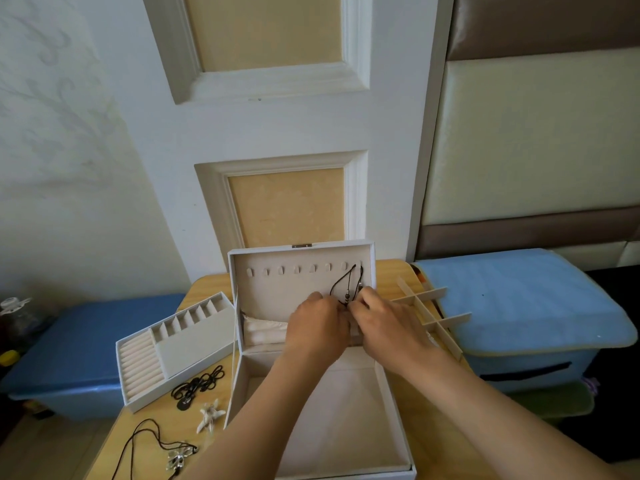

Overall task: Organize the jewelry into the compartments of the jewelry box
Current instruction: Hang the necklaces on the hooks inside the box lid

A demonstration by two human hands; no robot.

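Note:
A white jewelry box (391, 403) stands open on a small wooden table, its lid (277, 292) upright with a row of hooks. A black cord necklace (348, 284) hangs from the hooks at the lid's right end. My left hand (317, 327) and my right hand (384, 315) meet at the necklace's lower end and pinch the cord and its beads. On the table at left lie a black cord tangle (195, 384), a pale starfish piece (209, 415) and a black cord necklace with a silver pendant (178, 457).
A removed tray (173, 348) with ring rolls and small slots sits left of the box. A loose divider grid (429, 317) lies to the right. Blue storage boxes (86, 351) flank the table. A wall with panels rises right behind it.

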